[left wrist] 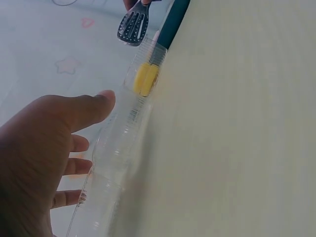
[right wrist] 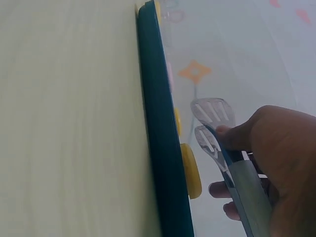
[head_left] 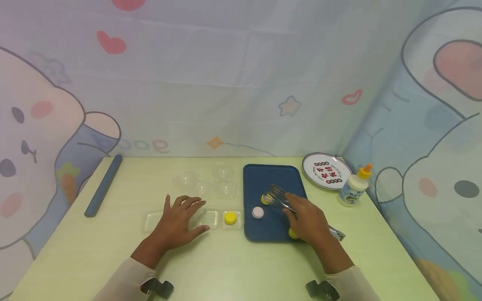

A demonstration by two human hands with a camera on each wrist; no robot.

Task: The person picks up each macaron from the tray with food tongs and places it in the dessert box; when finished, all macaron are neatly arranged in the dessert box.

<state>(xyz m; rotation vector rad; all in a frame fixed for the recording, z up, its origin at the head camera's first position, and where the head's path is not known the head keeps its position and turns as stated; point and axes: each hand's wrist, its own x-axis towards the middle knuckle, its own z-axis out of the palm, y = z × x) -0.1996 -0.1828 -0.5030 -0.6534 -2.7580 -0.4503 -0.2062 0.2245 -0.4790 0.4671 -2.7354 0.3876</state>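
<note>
My right hand (head_left: 309, 219) grips metal tongs (right wrist: 231, 170) with slotted ends over the blue tray (head_left: 260, 173). In the head view the tong ends overlap a yellow macaron (head_left: 265, 200); I cannot tell whether they touch it. A pale pink macaron (head_left: 257, 212) lies beside it, and another yellow macaron (head_left: 293, 233) is partly hidden by my right hand. With fingers spread, my left hand (head_left: 176, 223) is at the long clear plastic box (head_left: 152, 220), hiding part of it; contact is unclear. One yellow macaron (head_left: 230, 218) sits in the box's right-end compartment.
Behind the box lies its clear domed lid or similar plastic pieces (head_left: 225, 188). A patterned plate (head_left: 326, 171) and a white bottle with an orange tip (head_left: 354, 186) stand at the right. A grey-blue bar (head_left: 104, 186) lies along the left edge.
</note>
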